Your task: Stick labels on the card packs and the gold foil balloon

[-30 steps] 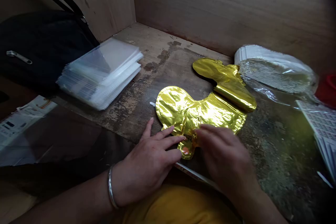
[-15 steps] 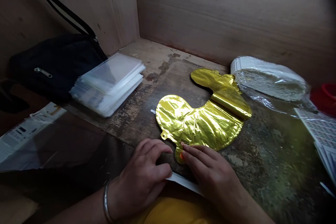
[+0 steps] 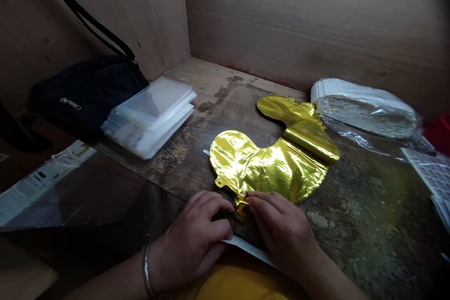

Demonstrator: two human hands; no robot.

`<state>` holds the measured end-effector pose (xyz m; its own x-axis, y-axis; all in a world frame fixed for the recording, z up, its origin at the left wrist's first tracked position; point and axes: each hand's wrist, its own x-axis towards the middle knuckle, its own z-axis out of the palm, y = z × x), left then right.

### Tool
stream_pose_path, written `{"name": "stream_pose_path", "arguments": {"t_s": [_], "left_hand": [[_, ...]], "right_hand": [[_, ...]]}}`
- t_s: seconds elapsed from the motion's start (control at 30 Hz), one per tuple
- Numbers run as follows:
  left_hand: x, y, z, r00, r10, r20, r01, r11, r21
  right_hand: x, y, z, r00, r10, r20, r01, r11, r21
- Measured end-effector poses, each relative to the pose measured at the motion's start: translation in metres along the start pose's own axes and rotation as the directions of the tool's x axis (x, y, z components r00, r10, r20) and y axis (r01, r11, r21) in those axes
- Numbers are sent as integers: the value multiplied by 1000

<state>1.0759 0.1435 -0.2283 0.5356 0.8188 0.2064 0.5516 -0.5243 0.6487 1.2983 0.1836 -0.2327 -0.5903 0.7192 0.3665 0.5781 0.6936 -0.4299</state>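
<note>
A flat, shiny gold foil balloon (image 3: 267, 168), curved like a number or letter and folded across its upper part, lies on the worn table. My right hand (image 3: 284, 229) pinches its small tail at the near end, where the foil is crumpled and a bit of orange-red shows at the fingertips. My left hand (image 3: 200, 234), with a metal bangle on the wrist, is curled just left of that tail. A thin white strip (image 3: 249, 248) runs from under my left thumb toward my right wrist; how firmly the thumb holds it is partly hidden.
Left of the balloon sits a stack of clear plastic sleeves (image 3: 151, 122) against a dark zip bag (image 3: 87, 89). A clear printed packet (image 3: 45, 183) lies nearer. At right are a wrapped white bundle (image 3: 365, 108), printed sheets (image 3: 429, 173) and something red (image 3: 438, 133). Wooden walls (image 3: 298, 23) close the back.
My right fingers have tightened into a pinch, and the balloon's tail, flat before, is now crumpled. My left hand stays nearly in place. The view has shifted slightly.
</note>
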Motion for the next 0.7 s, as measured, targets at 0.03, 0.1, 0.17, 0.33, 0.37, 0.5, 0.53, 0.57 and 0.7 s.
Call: {"name": "stream_pose_path", "arguments": {"t_s": [0.03, 0.1, 0.17, 0.33, 0.37, 0.5, 0.53, 0.57, 0.7], "left_hand": [[0, 1, 0, 1000, -3, -6, 3, 1000, 1], [-1, 3, -1, 1000, -9, -15, 9, 1000, 0], [-1, 4, -2, 1000, -13, -25, 13, 1000, 0], [1, 4, -2, 1000, -17, 2, 17, 1000, 24], [1, 4, -2, 1000, -18, 11, 17, 999, 27], [1, 4, -4, 999, -27, 24, 26, 999, 30], [0, 4, -4, 999, -30, 27, 29, 999, 29], [0, 5, -4, 999, -32, 29, 31, 999, 28], [1, 10, -4, 999, -24, 22, 23, 999, 46]], "right_hand": [[2, 0, -2, 998, 65, -2, -65, 997, 38], [7, 2, -7, 985, 170, 24, -172, 981, 92], [12, 3, -11, 972, 219, 89, -228, 967, 117], [19, 6, -16, 954, 211, 211, -249, 953, 170], [19, 7, -17, 954, 204, 219, -247, 950, 190], [24, 12, -19, 939, 243, 242, -294, 934, 204], [25, 13, -19, 929, 281, 241, -329, 925, 191], [27, 15, -19, 916, 323, 235, -369, 911, 183], [37, 24, -18, 829, 450, 332, -549, 766, 333]]}}
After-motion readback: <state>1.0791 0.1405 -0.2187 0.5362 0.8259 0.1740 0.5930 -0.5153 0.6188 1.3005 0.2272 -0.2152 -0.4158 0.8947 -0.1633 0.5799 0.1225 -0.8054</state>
